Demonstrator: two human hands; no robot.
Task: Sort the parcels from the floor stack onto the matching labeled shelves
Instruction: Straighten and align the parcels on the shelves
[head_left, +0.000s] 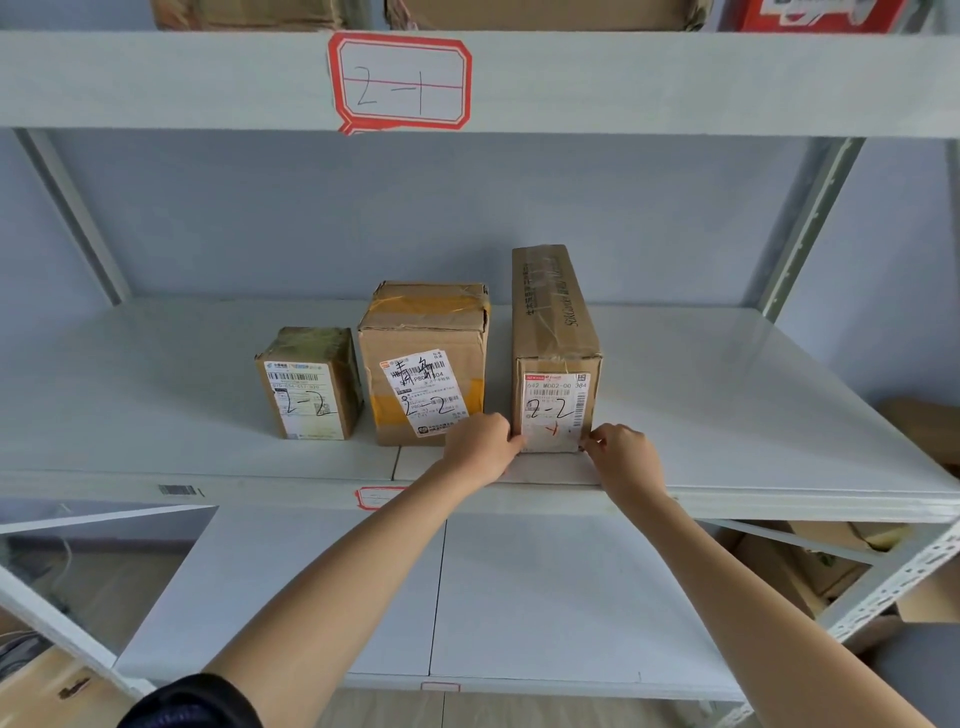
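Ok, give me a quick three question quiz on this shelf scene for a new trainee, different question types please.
1. True or false: the shelf under the hands holds three parcels.
2. Which parcel do both hands touch? A) the small parcel B) the middle parcel C) the tall narrow parcel
3. Fill in: the red-framed label on the beam above reads ___.

Key
1. True.
2. C: left hand and right hand pinch its lower front corners.
3. 2-1; each parcel's label is marked 2-2.
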